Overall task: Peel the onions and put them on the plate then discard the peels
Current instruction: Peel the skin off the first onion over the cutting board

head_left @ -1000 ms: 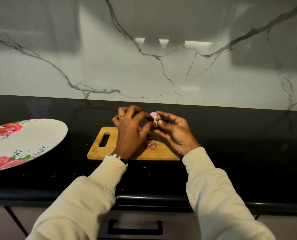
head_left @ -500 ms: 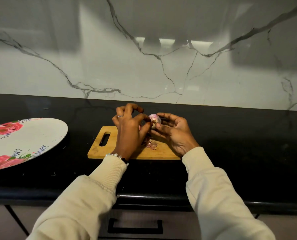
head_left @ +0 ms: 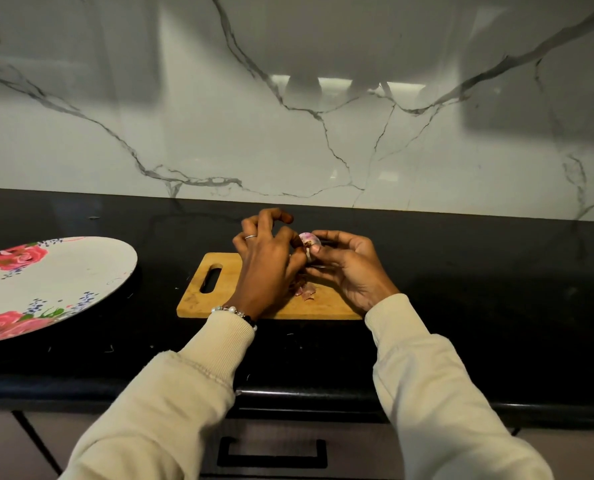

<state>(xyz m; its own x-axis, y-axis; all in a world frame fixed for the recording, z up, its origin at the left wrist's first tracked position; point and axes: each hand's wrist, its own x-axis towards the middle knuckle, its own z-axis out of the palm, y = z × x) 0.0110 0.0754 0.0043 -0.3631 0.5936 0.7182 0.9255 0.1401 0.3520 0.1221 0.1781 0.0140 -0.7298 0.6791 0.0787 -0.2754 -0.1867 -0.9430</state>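
A: What are the fingers doing?

B: The right hand [head_left: 351, 268] cups a small pale-purple onion [head_left: 309, 241] above the far edge of the cutting board [head_left: 219, 299], fingers curled round it. The left hand [head_left: 266, 265] has thumb and forefinger pinched at the onion's left side, on a bit of skin as far as I can tell; its other fingers arch up clear.

A: So which step is this?

B: Peeling, I'd say, and not finished. A few loose peels [head_left: 304, 291] lie on the board directly under the hands.

A: And further out?

B: The board sits mid-worktop [head_left: 461, 289], handle slot to the left. The flowered plate [head_left: 81, 271] is well apart to the left, with no onion on the part in view.

A: What does the next move call for?

B: Probably a firm hold from the right hand while the left strips the skin away and lets it drop onto the board. Once the onion is bare, it needs carrying left to the plate; the peels get gathered afterwards.
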